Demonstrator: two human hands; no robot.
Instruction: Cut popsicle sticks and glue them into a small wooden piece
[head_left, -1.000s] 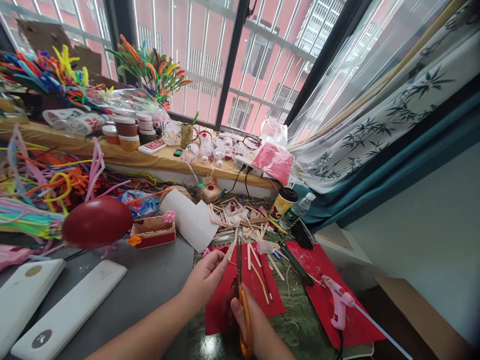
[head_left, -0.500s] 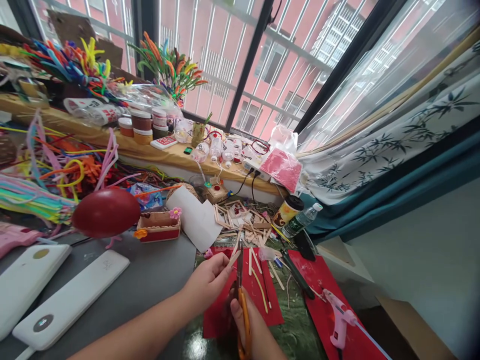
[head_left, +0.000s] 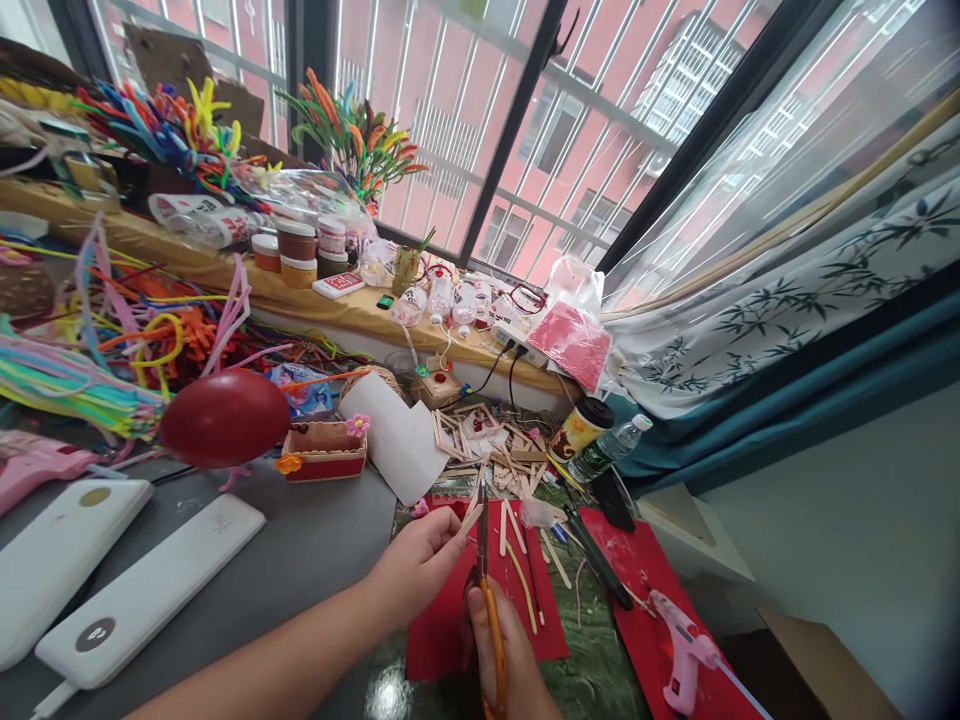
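Between the thumb and fingers of my left hand (head_left: 429, 555) is a short wooden craft stick (head_left: 471, 519), its end poking out toward the scissors. My right hand (head_left: 504, 640) grips orange-handled scissors (head_left: 492, 630) with the blades pointing away from me, right beside the stick. Whether the blades touch the stick I cannot tell. Beneath both hands lies a red sheet (head_left: 442, 640). Loose craft sticks (head_left: 503, 527) and a yellowish strip (head_left: 520, 585) rest on it to the right.
A heap of wooden sticks (head_left: 517, 455) lies beyond the sheet, near a water bottle (head_left: 611, 448) and a patterned cup (head_left: 581, 428). At right is a pink glue gun (head_left: 682, 650). A small red box (head_left: 326, 455), a dark red balloon (head_left: 225, 420) and white power banks (head_left: 150, 590) are left.
The view has shifted slightly, so the background sits a little further right. Both hands keep nearly the same pose, stick and scissors still held.
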